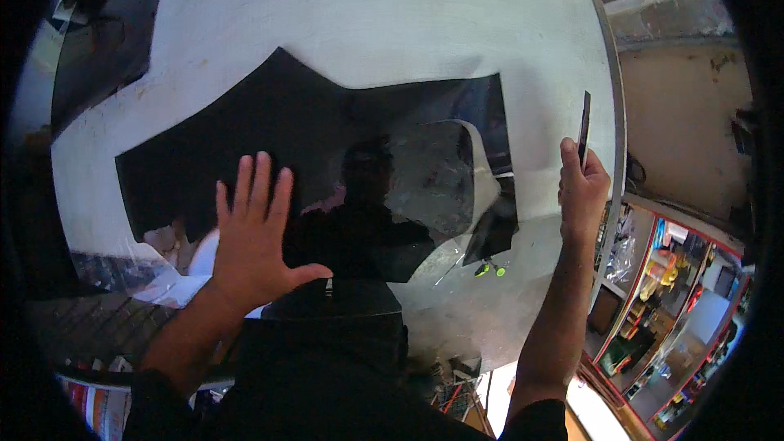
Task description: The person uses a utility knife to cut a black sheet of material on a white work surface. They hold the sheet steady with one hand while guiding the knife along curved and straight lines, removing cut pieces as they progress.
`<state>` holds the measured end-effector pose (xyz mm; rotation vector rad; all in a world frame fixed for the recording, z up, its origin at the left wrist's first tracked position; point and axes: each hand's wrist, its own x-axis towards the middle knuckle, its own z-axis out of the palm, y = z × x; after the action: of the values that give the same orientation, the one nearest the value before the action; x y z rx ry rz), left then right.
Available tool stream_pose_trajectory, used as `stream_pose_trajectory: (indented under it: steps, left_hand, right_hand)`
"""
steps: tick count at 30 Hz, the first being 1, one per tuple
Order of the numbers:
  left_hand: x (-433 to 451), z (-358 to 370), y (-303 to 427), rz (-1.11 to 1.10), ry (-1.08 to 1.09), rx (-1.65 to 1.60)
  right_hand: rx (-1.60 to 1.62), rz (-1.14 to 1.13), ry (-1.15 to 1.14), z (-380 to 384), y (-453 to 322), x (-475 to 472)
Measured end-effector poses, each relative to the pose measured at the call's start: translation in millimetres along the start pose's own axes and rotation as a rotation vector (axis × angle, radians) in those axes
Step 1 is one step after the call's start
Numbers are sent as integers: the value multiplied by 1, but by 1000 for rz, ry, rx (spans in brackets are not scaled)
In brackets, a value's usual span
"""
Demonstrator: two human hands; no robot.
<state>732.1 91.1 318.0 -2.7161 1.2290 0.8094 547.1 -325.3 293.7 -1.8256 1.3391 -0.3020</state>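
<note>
A glossy black sheet (202, 147) with an angular, curved outline lies on a pale work table (367, 18). My left hand (251, 239) rests palm down on its lower left part, fingers spread. The sheet mirrors a dark head-and-shoulders shape. At the right, my right hand (582, 190) grips a thin, flat, dark tool (585, 119), with its tip pointing away from me. The tool looks like a slim blade or cutter, but I cannot tell which. That hand is over the table's right side, apart from the sheet.
Another dark glossy sheet (104, 43) is at the upper left. Small yellow-green items (490, 270) are below the black sheet's right corner. A metal rim (615, 86) edges the table at right. Beyond it stands a red-edged shelf unit (680, 294) with assorted goods.
</note>
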Motion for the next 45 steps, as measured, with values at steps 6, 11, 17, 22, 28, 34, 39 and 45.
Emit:
stream_pose_trajectory:
  steps: [6,11,17,22,28,34,39,45]
  left_hand:
    - [1,18,5,249,209,-193]
    - [9,25,2,256,310,-195]
    - [11,9,12,158,217,-240]
    - [10,7,10,108,211,-202]
    - [8,8,9,81,234,-195]
    - [16,5,-3,157,248,-171]
    - [24,10,-12,214,236,-172]
    - [24,14,-17,235,240,-200]
  right_hand:
    - [-83,-20,-432,38,-40,-42]
    - [-196,-198,-415,32,-59,-17]
    - [-663,-813,-323,53,-129,39]
    - [-562,-738,-97,76,-132,27]
    - [123,-312,-249,72,-69,-89]
    - [-63,-439,-379,124,-28,-198]
    - [20,-344,-294,155,-34,-240]
    - [-180,-335,-233,174,-43,-252]
